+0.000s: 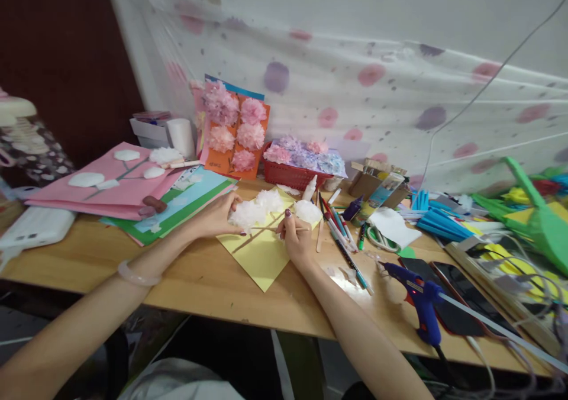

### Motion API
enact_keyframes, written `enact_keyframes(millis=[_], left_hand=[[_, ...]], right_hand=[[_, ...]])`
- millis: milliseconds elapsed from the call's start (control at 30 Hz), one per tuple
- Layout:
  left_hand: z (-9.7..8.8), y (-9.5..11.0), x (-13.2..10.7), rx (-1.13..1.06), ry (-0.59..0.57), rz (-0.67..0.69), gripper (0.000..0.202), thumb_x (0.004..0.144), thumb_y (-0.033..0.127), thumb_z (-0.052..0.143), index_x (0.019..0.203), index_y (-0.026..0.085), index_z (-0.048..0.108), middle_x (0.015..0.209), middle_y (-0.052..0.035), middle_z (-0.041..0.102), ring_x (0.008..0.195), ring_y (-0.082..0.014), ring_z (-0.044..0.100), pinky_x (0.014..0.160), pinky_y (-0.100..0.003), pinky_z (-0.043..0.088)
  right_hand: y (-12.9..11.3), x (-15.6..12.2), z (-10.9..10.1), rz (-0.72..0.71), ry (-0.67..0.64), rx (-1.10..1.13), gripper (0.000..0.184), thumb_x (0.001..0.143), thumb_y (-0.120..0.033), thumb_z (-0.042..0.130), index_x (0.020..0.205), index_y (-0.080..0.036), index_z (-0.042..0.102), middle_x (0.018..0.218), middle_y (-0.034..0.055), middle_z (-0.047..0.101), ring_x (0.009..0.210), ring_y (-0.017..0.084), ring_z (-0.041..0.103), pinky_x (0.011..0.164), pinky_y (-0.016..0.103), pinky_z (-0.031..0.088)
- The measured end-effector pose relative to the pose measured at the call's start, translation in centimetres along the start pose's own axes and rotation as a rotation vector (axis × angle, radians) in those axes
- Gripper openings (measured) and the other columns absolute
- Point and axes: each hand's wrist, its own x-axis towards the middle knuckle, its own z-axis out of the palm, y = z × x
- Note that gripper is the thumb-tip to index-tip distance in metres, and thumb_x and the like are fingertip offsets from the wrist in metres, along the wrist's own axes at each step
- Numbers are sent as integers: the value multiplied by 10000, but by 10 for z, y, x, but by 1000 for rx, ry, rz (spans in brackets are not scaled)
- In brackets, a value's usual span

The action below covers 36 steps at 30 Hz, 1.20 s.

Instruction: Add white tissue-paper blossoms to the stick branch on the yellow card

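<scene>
A yellow sheet of paper (266, 264) lies on the table in front of me, turned at an angle, with brown branch-like lines on it. White fluffy puffs (255, 210) cover part of its upper half, and another white puff (307, 211) sits at its right corner. My left hand (220, 213) is curled around the left edge of the nearest puff, thumb below and fingers above. In my right hand (296, 237) is a thin wooden stick (266, 228), pinched between the fingers and held nearly level over the paper, its tip toward the puffs.
Behind stand a red basket (284, 173) of pastel paper flowers and a white glue bottle (309, 188). Markers (344, 234) lie to the right, beside a blue glue gun (417, 296) and phones (465, 293). Pink paper (128, 196) with white shapes lies left.
</scene>
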Motion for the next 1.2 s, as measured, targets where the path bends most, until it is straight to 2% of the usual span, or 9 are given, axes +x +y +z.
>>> enact_keyframes(millis=[100,267,367,533,800,900,1000,1100,1200], left_hand=[[0,-2,-2,162,-38,-53,1098,518,593,763,1410,137,312,1455,-220,363,1333,-385,342,1061,-486,289],[-1,0,-4,341,-82,-163,1257,555,692,684,1528,144,106,1518,-241,269,1374,-431,255,1074,-531,228],[-2,-2,-3,372,-169,-229,1223,568,744,635,1532,164,154,1549,-239,216,1388,-451,213,1071,-546,211],[-3,-3,0,382,-290,-270,1016,571,787,604,1459,356,363,1616,-114,118,1409,-457,173,1073,-567,198],[-3,-3,1,384,-294,-286,1044,562,802,604,1459,318,380,1568,-177,239,1400,-460,201,1067,-600,190],[-2,-4,1,386,-282,-284,1035,552,807,611,1441,315,412,1551,-196,267,1387,-467,223,1058,-620,185],[-1,-5,2,387,-281,-298,1028,543,810,614,1420,297,450,1545,-208,280,1386,-476,219,1060,-630,168],[0,-6,2,387,-292,-302,1043,551,809,607,1432,278,435,1535,-225,290,1395,-472,211,1062,-627,170],[1,-7,1,379,-287,-302,1066,552,808,607,1443,255,418,1520,-238,313,1396,-465,219,1061,-626,178]], right_hand=[[-1,-3,-3,-95,-68,-43,638,951,-560,343,491,-194,589,424,4,514,413,116,486,474,253,374],[-6,-7,-9,-271,-176,-113,655,999,-477,267,531,-192,625,457,24,568,439,123,544,490,253,404],[-8,-7,-10,-395,-230,-152,639,1015,-416,246,552,-189,624,481,33,588,446,122,561,485,250,408],[-4,-6,-9,-628,-315,-269,564,1019,-291,228,613,-182,603,541,44,599,480,127,547,512,259,401],[-2,-4,-2,-869,-439,-421,403,984,-211,264,659,-206,502,567,16,516,505,143,451,519,278,320],[-4,-5,-3,-849,-472,-462,414,979,-239,275,639,-212,512,565,23,534,514,145,461,513,279,323],[-6,-7,-7,-716,-468,-369,500,989,-338,262,603,-215,555,553,42,563,505,151,482,511,291,360],[-9,-10,-14,-497,-328,-194,622,999,-432,218,551,-216,590,514,42,565,474,147,510,505,295,398],[-12,-11,-19,-349,-148,-117,666,1010,-402,192,517,-207,595,471,30,535,454,141,514,478,281,391]])
